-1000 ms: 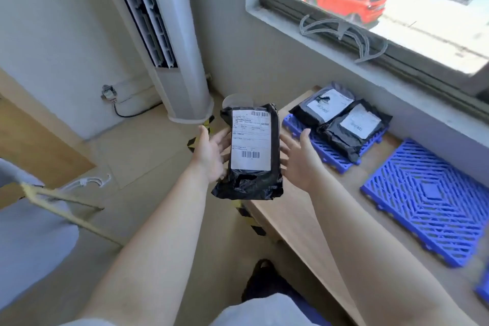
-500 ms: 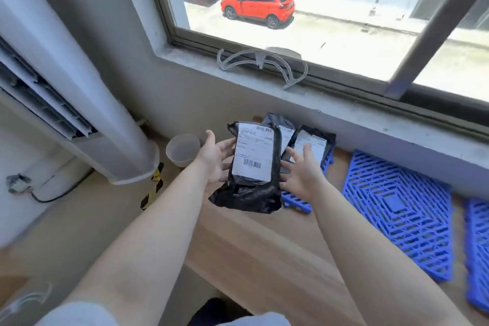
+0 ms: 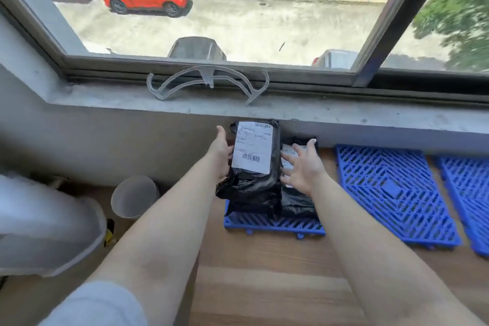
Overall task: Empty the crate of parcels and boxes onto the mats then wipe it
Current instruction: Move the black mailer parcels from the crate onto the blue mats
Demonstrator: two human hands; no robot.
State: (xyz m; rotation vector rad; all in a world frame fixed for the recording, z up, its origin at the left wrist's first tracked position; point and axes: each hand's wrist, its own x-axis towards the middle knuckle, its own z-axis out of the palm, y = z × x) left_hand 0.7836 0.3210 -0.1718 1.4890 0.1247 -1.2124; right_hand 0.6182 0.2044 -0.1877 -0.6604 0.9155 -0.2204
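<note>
A black plastic parcel (image 3: 252, 167) with a white shipping label is held up between my two hands, over the left blue mat (image 3: 275, 224). My left hand (image 3: 221, 152) presses its left side with straight fingers. My right hand (image 3: 301, 167) is spread flat at its right edge. Another black parcel (image 3: 297, 202) lies on that mat, partly hidden behind my right hand and the held parcel. The crate is not in view.
Two more blue grid mats (image 3: 394, 193) (image 3: 468, 201) lie to the right on the wooden bench (image 3: 264, 286). A translucent cup (image 3: 133, 196) stands left of the mats. A clear plastic hanger (image 3: 209, 85) rests on the window sill. A white air-conditioner column (image 3: 45, 222) stands at far left.
I have turned toward the window and carried the parcel forward, from beside the bench to above the left mat and the parcels lying there. Both hands stay at its sides.
</note>
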